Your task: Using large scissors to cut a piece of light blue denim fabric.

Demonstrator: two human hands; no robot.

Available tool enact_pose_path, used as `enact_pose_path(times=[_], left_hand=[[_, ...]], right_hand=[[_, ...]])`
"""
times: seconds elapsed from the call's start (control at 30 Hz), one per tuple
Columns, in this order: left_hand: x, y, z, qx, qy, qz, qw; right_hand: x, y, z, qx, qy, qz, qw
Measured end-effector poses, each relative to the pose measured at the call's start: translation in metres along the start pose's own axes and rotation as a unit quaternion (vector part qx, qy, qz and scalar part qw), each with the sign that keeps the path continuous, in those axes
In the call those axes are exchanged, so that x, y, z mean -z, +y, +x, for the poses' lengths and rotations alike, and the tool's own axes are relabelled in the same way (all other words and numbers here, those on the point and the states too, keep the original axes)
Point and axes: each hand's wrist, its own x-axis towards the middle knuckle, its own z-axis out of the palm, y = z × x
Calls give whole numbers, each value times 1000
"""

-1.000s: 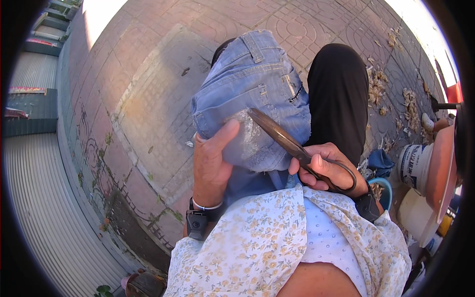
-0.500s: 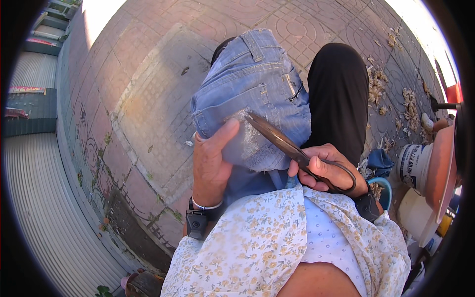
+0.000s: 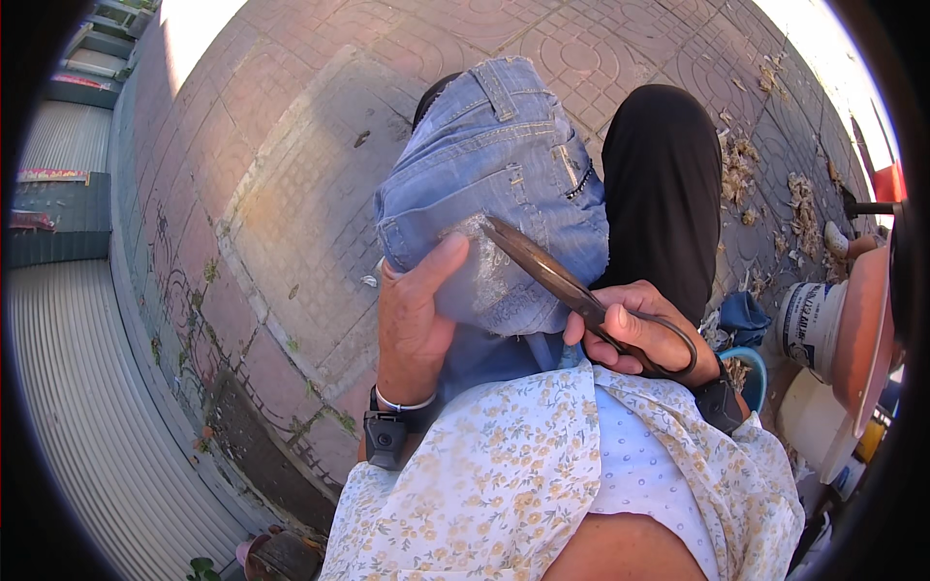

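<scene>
Denim of faded blue cloth (image 3: 484,179), with pale stitching, a belt loop and a frayed whitish patch (image 3: 491,281), lies bunched over the person's left knee and thigh. The left hand (image 3: 417,305) grips its near left side: the thumb presses on top beside the frayed patch, while the fingers are mostly hidden. The right hand (image 3: 639,329) is curled around the handles of long, dark metal scissors (image 3: 555,274), the blades slanting up and left over the cloth, tips at the frayed patch; whether they touch the threads cannot be made out. Beside the denim rises the right knee in black trouser cloth (image 3: 664,194). Farther right, pale dry shreds (image 3: 741,174) lie scattered on patterned paving (image 3: 591,48), near a white round plastic tub (image 3: 814,324).
</scene>
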Motion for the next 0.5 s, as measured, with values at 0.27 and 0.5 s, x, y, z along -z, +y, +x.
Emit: enact_pose_path(times=[0.27,0.5], left_hand=[[-3,3,1,3,-4,-5,1000],[-5,-4,-5,-22,-15,70,997]], right_hand=[[-5,8,7,24,3,1,1000],[1,1,40,179,167,216,945]])
